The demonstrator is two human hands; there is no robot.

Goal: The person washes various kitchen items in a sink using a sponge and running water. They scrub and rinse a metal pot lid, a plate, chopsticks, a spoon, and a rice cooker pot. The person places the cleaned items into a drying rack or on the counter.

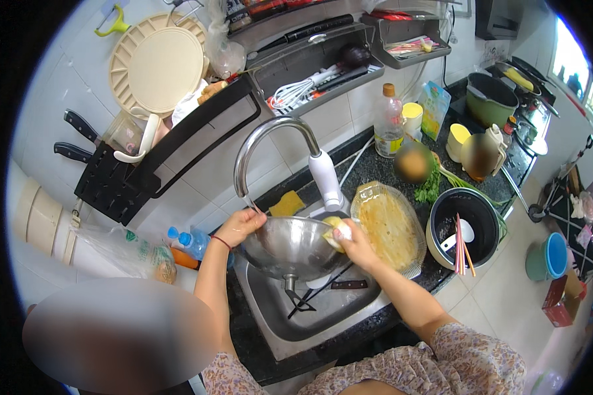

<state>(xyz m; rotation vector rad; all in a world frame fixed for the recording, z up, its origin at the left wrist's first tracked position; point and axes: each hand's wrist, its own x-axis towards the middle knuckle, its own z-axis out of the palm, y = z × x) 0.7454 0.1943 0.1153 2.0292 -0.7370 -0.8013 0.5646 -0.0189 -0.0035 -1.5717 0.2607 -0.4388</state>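
Note:
My left hand grips the rim of a shiny stainless steel bowl, just below the spout of the curved tap. My right hand presses a yellow sponge with white foam against the bowl's right side. The bowl is held tilted over the sink, where a wooden-handled knife and some dark utensils lie, partly hidden by it. Another yellow sponge rests behind the bowl. To the right sits a greasy oval dish.
A cooker pot with chopsticks, leafy greens and a bottle stand right. Water bottles and a bag are left. A knife rack and shelves hang behind. A blurred shape fills the lower left.

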